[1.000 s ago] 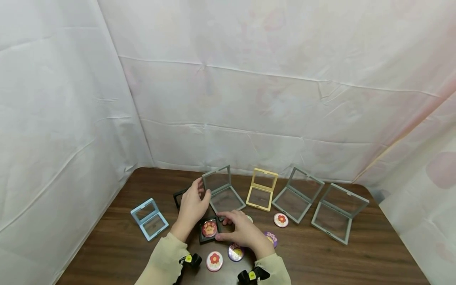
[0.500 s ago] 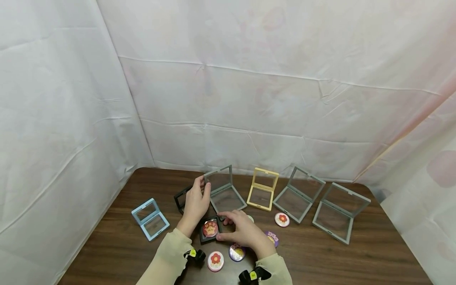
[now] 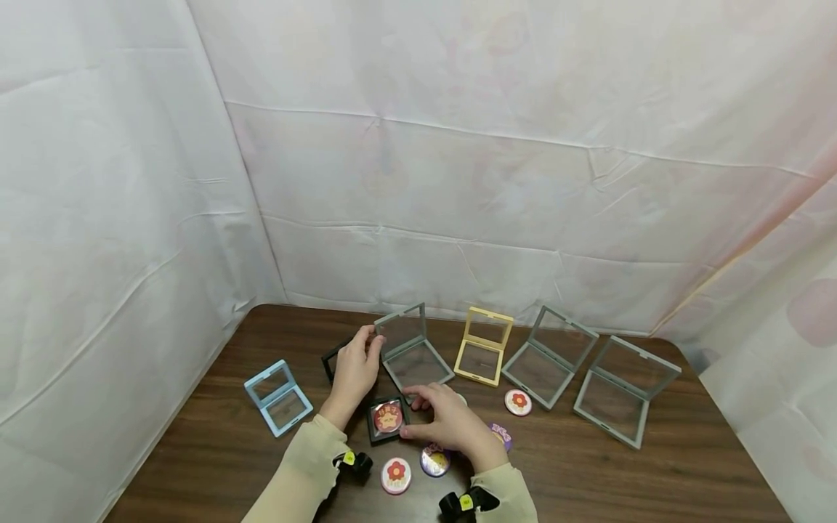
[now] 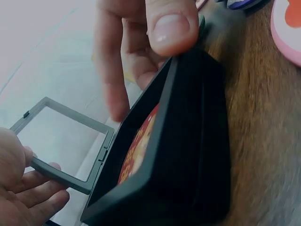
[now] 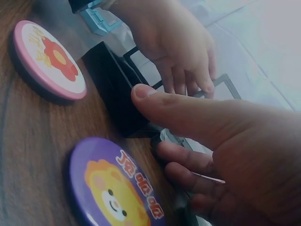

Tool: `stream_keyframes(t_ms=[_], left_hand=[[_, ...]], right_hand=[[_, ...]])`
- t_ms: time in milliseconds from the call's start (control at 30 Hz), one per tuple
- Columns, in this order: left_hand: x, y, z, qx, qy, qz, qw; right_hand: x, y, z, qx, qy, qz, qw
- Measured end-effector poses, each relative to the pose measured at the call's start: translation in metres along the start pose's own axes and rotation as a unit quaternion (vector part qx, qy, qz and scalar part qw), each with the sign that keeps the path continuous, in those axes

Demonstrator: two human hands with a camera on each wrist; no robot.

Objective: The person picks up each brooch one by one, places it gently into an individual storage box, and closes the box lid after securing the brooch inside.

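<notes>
A small black display case (image 3: 373, 434) lies on the table with a red badge (image 3: 389, 418) inside it. My right hand (image 3: 447, 421) spans the case's right end; in the left wrist view its thumb (image 4: 171, 33) presses one rim while a finger reaches the opposite one. Beyond the case stands an opened grey frame (image 3: 418, 363) with a clear panel. At the left edge of its raised lid (image 4: 66, 141) is my left hand (image 3: 353, 370), thumb and fingertips appearing to pinch the frame. Behind that hand another black frame piece (image 3: 327, 361) is partly hidden.
A blue frame (image 3: 277, 397) sits left; a yellow frame (image 3: 479, 363) and two grey frames (image 3: 556, 359) stand right, all opened. Round badges lie nearby: a pink-rimmed flower badge (image 3: 396, 476), a purple lion badge (image 5: 113, 193), and others. White cloth (image 3: 418, 181) rises behind the table.
My left hand has shifted slightly near the grey frame's lid. The right hand stays at the black case, and the badges lie where they were.
</notes>
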State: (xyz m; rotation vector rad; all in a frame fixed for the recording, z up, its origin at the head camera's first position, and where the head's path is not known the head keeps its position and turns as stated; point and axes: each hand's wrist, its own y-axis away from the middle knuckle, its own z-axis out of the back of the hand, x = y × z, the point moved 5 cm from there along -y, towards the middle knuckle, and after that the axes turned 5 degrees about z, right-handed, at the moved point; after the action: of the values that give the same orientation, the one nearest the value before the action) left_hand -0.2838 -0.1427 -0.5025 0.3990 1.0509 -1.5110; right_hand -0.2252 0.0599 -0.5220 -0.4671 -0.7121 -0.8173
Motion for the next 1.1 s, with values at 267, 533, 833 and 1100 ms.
stream_keyframes(t_ms=[267, 533, 833, 1100], left_hand=[[0.006, -0.003, 0.004, 0.002, -0.001, -0.004, 1.0000], [0.008, -0.005, 0.003, 0.001, 0.012, -0.011, 0.9999], [0.006, -0.004, 0.000, 0.016, 0.026, -0.004, 0.9995], [0.010, -0.003, 0.000, 0.012, 0.029, -0.012, 0.9994]], right_hand=[[-0.006, 0.002, 0.017, -0.034, -0.028, 0.012, 0.9989], [-0.022, 0.019, 0.049, -0.089, -0.001, -0.015, 0.9960], [-0.037, 0.042, 0.071, -0.091, 0.055, -0.053, 0.9929], [-0.036, 0.044, 0.070, -0.069, 0.082, -0.040, 0.9934]])
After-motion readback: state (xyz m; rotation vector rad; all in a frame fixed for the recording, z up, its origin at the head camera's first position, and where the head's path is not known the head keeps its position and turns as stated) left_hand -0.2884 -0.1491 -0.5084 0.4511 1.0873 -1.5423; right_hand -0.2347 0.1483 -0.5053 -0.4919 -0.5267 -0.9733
